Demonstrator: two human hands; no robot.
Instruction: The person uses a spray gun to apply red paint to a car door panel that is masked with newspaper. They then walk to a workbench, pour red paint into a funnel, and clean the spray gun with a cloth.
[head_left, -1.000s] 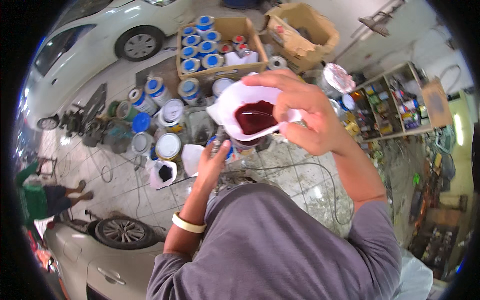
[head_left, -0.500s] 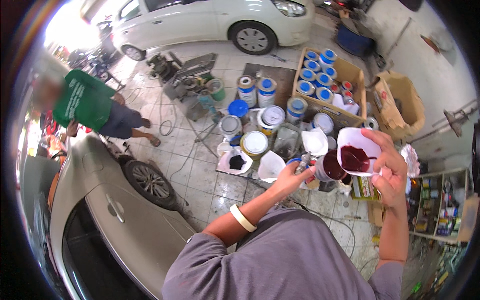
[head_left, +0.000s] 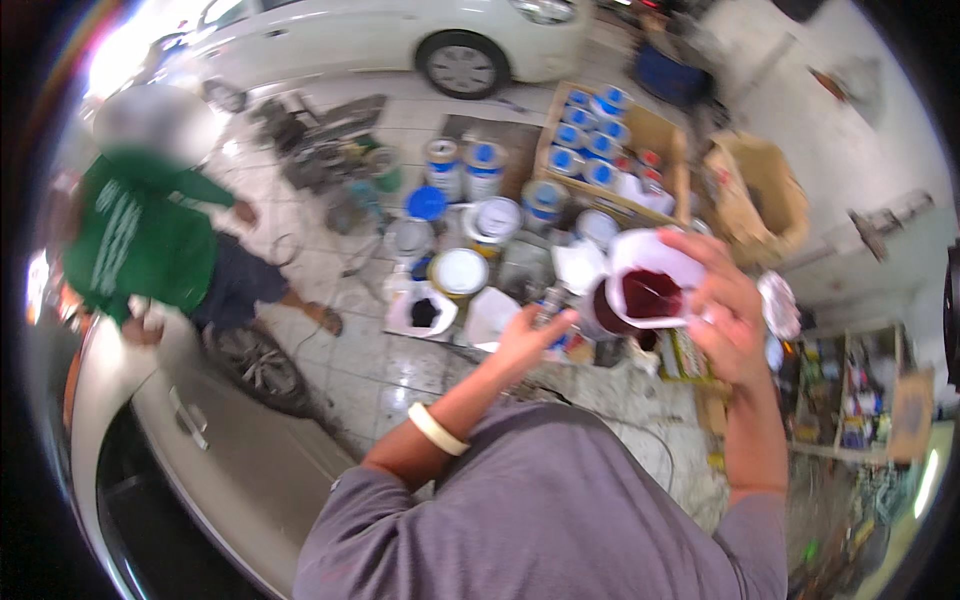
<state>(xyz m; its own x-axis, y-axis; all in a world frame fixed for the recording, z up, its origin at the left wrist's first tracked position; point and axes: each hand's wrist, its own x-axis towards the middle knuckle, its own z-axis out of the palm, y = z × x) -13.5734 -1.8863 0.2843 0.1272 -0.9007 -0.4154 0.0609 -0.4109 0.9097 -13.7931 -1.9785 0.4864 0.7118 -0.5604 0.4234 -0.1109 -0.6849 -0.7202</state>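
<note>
My right hand grips a cut white plastic container with dark red paint inside. The container is tilted, its lower edge over the cup of what looks like a spray gun. My left hand is closed around the gun's silver metal body and holds it below and left of the container. The container partly hides the cup, and blur obscures whether paint is flowing. Beyond my hands stand a white container with black paint, an empty-looking white one and another white one.
Paint cans crowd the low work area, with a cardboard box of blue-lidded cans behind. A paper bag and shelves are at right. A person in green stands left by a beige car; a white car is beyond.
The view has shifted, so the surroundings sit further left. Both hands keep their holds, with the container still tilted over the cup. The person in green has come closer.
</note>
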